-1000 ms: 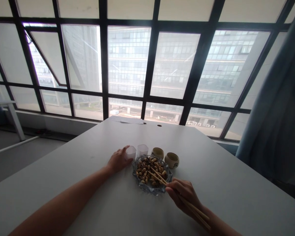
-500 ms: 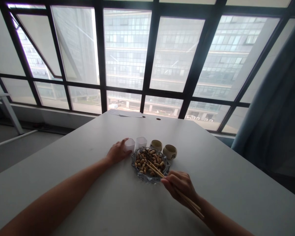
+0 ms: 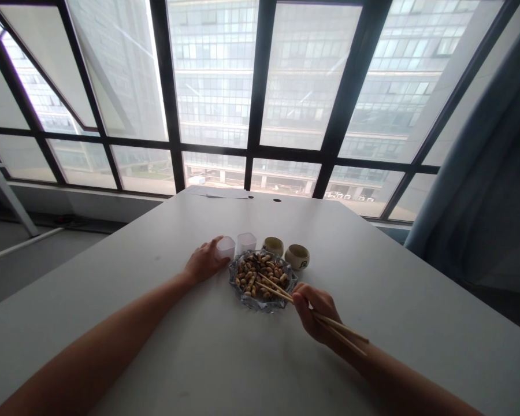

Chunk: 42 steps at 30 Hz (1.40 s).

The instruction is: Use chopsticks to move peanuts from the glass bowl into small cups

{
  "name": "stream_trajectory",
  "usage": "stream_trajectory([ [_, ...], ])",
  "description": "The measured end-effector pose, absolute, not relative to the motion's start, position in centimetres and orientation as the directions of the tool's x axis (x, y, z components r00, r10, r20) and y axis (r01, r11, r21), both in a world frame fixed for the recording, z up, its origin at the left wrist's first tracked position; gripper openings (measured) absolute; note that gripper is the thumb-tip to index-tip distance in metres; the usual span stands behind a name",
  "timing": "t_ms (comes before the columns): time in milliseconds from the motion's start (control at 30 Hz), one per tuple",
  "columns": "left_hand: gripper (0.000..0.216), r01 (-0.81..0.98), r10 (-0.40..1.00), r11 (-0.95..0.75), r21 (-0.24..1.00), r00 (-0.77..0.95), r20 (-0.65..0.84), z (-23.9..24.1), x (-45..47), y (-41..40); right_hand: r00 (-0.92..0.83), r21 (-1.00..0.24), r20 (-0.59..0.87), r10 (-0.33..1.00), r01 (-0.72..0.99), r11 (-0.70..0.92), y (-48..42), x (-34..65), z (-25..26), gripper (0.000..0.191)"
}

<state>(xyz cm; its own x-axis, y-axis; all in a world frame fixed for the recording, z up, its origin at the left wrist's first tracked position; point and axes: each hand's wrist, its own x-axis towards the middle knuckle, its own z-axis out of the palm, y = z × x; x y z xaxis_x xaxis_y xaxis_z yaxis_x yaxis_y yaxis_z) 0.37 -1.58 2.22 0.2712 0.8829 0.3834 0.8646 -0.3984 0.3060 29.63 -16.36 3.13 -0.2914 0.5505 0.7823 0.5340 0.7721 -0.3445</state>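
My right hand point(image 3: 317, 309) is closed around a pair of wooden chopsticks point(image 3: 341, 330), whose tips reach in among the peanuts point(image 3: 264, 273). These nuts, apparently in their shells, fill much of a clear glass bowl point(image 3: 264, 304) with a jagged rim. To the bowl's left, my left hand point(image 3: 204, 261) grips a translucent white plastic cup point(image 3: 225, 248) between thumb and fingers. A second such cup point(image 3: 247, 242) stands just right of it, behind the bowl. Whether a nut is pinched between the chopstick tips I cannot tell.
Two beige ceramic cups, one point(image 3: 273, 246) behind the bowl and one point(image 3: 297, 256) with a dark character at its right, stand on the white table point(image 3: 190, 358). Paper point(image 3: 219, 192) lies at the far edge, before large windows. A blue curtain point(image 3: 468, 150) hangs on the right.
The chopsticks have spread apart a little and lie at a flatter angle, and my right hand has turned slightly. My left hand stays on the cup. The whole view has shifted slightly.
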Motion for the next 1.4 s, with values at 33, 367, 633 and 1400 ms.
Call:
stream_trajectory([
  [33, 0.07, 0.864, 0.882, -0.401, 0.305, 0.274, 0.384, 2.2, 0.4, -1.6, -0.237, -0.4, 0.783, 0.575, 0.516, 0.757, -16.4, 29.8, 3.1, 0.026],
  [367, 0.07, 0.86, 0.877, -0.412, 0.302, 0.285, 0.386, 2.1, 0.3, -1.4, -0.244, -0.285, 0.817, 0.523, 0.618, 0.733, -14.9, 29.9, 3.5, 0.025],
  [633, 0.071, 0.856, 0.875, -0.419, 0.304, 0.291, 0.386, 1.9, 0.2, -1.2, -0.302, -0.223, 0.809, 0.504, 0.636, 0.738, -14.7, 29.3, 4.4, 0.027],
  [1400, 0.068, 0.843, 0.843, -0.46, 0.28, 0.315, 0.436, 1.6, 0.0, -1.0, 0.542, -0.914, -0.045, 0.839, -0.362, 0.185, -12.9, 31.7, 2.5, 0.056],
])
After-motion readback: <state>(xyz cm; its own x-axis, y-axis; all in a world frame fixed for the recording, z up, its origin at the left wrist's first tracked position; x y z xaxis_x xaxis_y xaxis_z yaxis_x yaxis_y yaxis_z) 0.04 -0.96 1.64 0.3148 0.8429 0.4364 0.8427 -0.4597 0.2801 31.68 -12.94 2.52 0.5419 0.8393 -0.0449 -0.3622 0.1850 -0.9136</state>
